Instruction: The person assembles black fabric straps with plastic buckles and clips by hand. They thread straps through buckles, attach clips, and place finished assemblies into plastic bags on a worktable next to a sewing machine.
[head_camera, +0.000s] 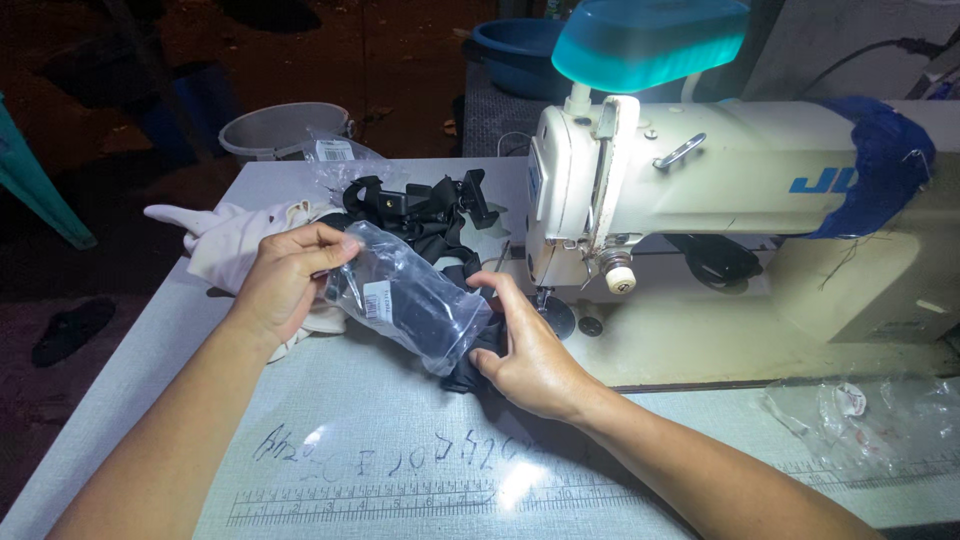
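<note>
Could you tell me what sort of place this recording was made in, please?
Probably a small sewing workshop, perhaps partly outdoors. An industrial sewing machine stands on a worktable with a printed ruler along its edge, and both hands hold a clear plastic bag of black fabric beside it.

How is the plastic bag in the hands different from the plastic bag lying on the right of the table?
The held plastic bag has something dark inside; the loose plastic bag looks flat, crumpled and mostly empty. The left hand and right hand grip the first; nobody touches the second. Both are clear and shiny.
</note>
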